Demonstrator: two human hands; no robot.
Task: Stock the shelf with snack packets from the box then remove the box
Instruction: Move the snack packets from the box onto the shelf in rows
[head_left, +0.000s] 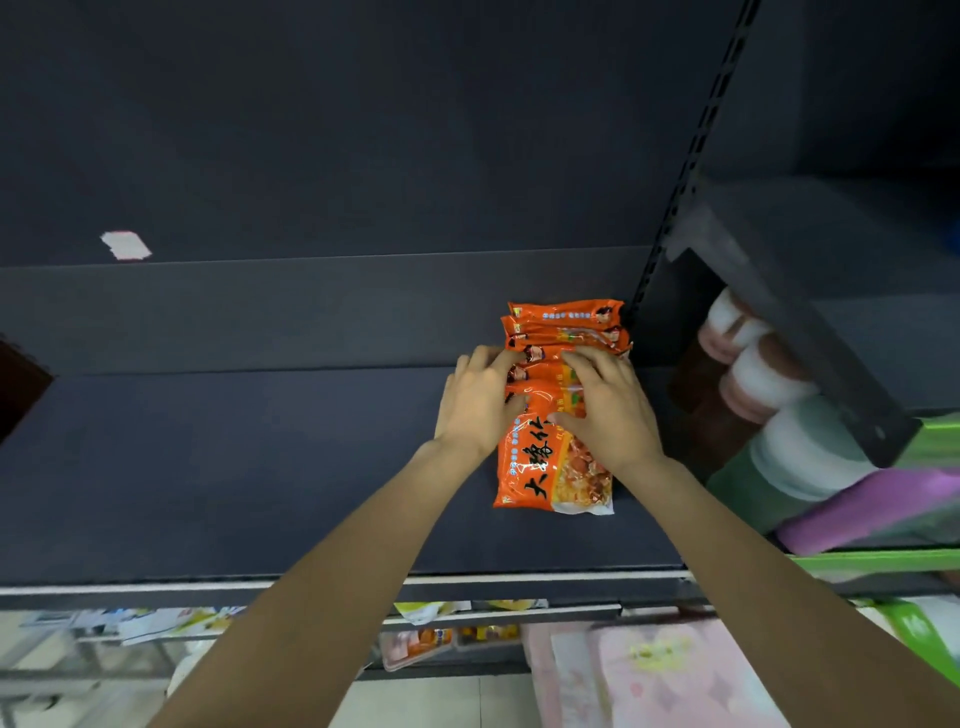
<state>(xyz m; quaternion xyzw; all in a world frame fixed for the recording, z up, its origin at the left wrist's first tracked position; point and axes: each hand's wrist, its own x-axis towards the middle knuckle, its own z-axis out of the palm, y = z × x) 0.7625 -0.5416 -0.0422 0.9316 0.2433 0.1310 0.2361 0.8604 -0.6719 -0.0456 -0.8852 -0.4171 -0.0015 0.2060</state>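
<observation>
Both hands, left hand (475, 402) and right hand (608, 410), seemingly press orange packets (550, 467) on shelf (260, 467).

Both hands cover the middle of the row of snack packets (550, 457). Goods on the lower shelf (426, 631) are blurred. The cups (753, 364) at right are blurred and partly hidden.

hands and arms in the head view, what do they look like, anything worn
Both forearms are bare right to the bottom edge of the view: no sleeves show. The left hand and right hand are bare too, with no gloves, rings, watch or wristband visible.
</observation>
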